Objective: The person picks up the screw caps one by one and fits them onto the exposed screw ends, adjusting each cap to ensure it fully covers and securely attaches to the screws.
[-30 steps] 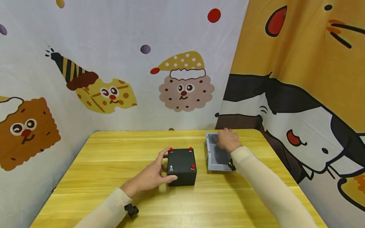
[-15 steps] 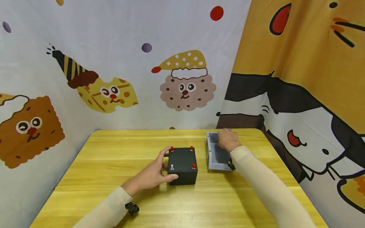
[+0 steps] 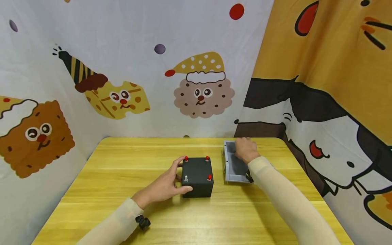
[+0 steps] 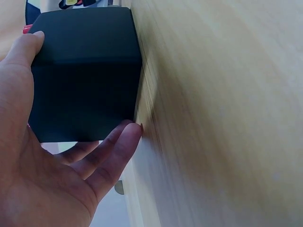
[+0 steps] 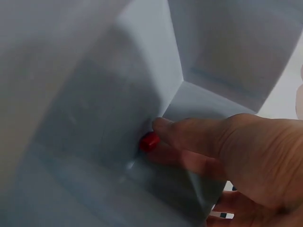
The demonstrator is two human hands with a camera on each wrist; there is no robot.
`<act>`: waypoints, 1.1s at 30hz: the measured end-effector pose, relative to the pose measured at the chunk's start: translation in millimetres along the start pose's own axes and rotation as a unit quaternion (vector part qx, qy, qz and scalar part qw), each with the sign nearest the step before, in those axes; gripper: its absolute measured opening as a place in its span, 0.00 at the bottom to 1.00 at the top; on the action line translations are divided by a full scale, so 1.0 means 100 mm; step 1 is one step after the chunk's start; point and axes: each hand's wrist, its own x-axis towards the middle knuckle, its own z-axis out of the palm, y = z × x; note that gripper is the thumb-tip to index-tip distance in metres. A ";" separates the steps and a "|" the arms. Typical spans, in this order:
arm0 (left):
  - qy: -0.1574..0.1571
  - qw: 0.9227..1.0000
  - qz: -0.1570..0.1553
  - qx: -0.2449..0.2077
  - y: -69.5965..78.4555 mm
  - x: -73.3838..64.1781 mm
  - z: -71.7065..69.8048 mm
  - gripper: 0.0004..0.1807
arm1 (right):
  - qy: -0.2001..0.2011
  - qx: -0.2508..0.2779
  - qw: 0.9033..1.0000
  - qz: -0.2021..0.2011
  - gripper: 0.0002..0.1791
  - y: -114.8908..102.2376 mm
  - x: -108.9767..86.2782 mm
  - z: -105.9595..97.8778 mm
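A black box [image 3: 197, 173] stands on the table, with red caps on three of its top corners and a bare silver metal post [image 3: 185, 178] at the near-left corner. My left hand [image 3: 163, 183] grips the box's left side, thumb at the near face and fingers round the far side; in the left wrist view the box [image 4: 85, 94] sits between thumb and fingers. My right hand [image 3: 246, 150] reaches into a grey bin [image 3: 227, 166]. In the right wrist view its thumb and a finger pinch a small red cap [image 5: 149, 142] near the bin's inner corner.
The wooden table [image 3: 122, 163] ends at a patterned cloth [image 3: 128, 61] at the back, with more cloth along both sides. A small black wrist camera [image 3: 142, 222] sits on the left sleeve. The bin stands to the right of the box.
The head view has shifted slightly, so everything on the table appears a little higher and further right. Both hands keep their places at the box and in the bin.
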 end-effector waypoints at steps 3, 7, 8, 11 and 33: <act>-0.002 1.000 0.006 0.000 0.01 0.00 0.00 0.65 | 0.002 0.001 1.000 0.002 0.18 0.02 0.02 0.01; -0.004 1.000 0.007 0.000 0.01 0.00 0.00 0.66 | 0.008 0.002 1.000 0.006 0.17 0.05 0.05 0.06; -0.004 1.000 0.006 0.000 0.02 0.00 0.00 0.66 | 0.011 0.001 1.000 0.007 0.17 0.05 0.06 0.07; -0.002 1.000 0.002 -0.001 0.02 0.00 0.00 0.65 | 0.020 -0.001 1.000 0.006 0.17 0.07 0.07 0.11; 0.004 1.000 -0.002 -0.001 0.05 -0.04 0.02 0.65 | 0.041 0.085 0.994 -0.058 0.09 0.23 -0.07 0.11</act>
